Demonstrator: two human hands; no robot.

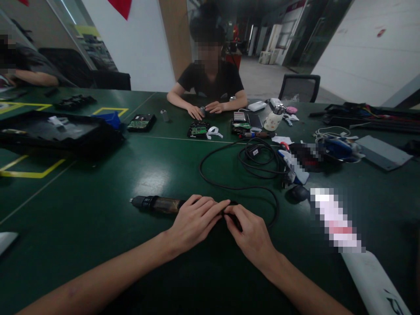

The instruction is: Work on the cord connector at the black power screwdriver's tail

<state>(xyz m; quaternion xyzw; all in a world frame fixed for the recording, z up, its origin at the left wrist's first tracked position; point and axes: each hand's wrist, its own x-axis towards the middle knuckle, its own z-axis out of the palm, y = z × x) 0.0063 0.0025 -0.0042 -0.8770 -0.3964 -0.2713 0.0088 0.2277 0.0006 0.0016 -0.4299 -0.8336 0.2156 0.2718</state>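
Note:
An electric screwdriver (164,204) with a dark, worn body lies on the green table, its bit pointing left. Over its rear part my left hand (198,218) is closed, palm down, hiding that end. Close beside it, my right hand (249,229) pinches at the tail of the tool, where the black cable (239,188) seems to join. The fingertips of both hands nearly meet, and the exact joint between cable and tool is hidden. From there the cable loops to a coil further back.
Across the table a person (210,83) handles a small cylinder. Circuit-board units (198,129), a cream bottle (274,118) and a second screwdriver (257,135) lie near them. A black tray (65,131) stands left; a dark mouse-like object (298,193) and a white panel (374,280) lie right.

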